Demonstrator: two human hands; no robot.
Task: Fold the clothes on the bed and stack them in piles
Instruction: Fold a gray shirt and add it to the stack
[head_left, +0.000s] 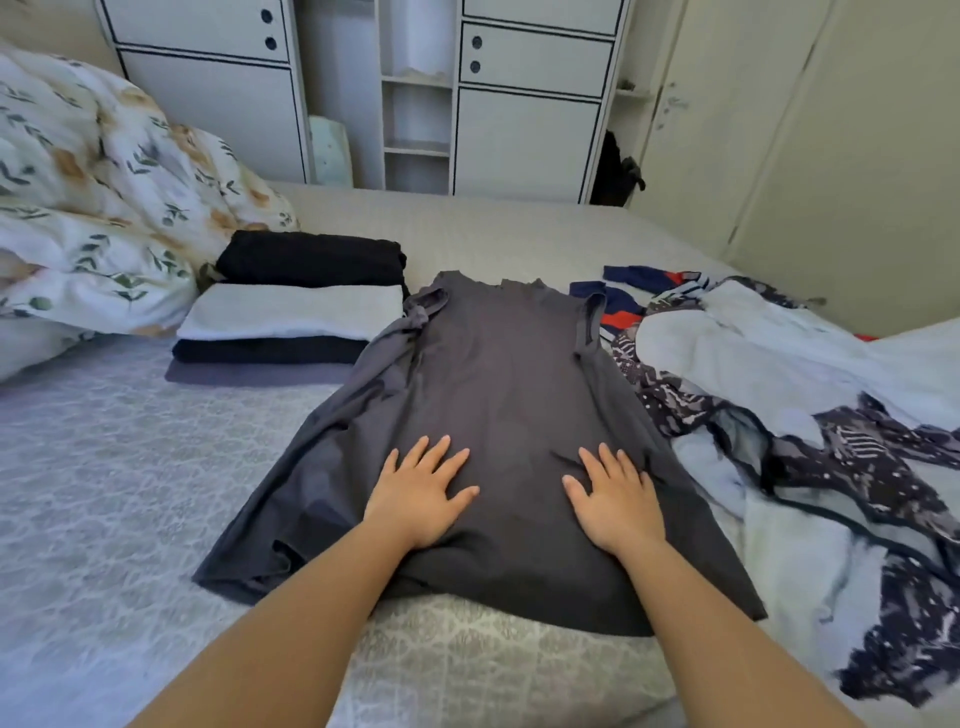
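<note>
On the bed (130, 467), a dark grey sleeveless dress (498, 395) lies mid-bed under my left hand (421, 493) and right hand (613, 499), fingers flat, smoothing it. Next, I'd fold its sides inward, then stack it on the folded pile (291, 322) near the left edge.

A white wardrobe (363, 93) stood against the far wall, its doors edged with thin dark lines and marked with pairs of round dark holes. Between its two door sections ran a narrow column of open shelves (415, 130). A pale object leaned at the foot of the wardrobe near the shelves; what it was could not be told. To the right, a dark bag (618, 171) hung or stood in the corner beside a cream-coloured door (769, 130) with worn, chipped paint along its edges. The bed (104, 493) filled the foreground, covered by a pale grey patterned spread. A floral duvet (93, 197) was bunched at the left. The light was soft and even.
</note>
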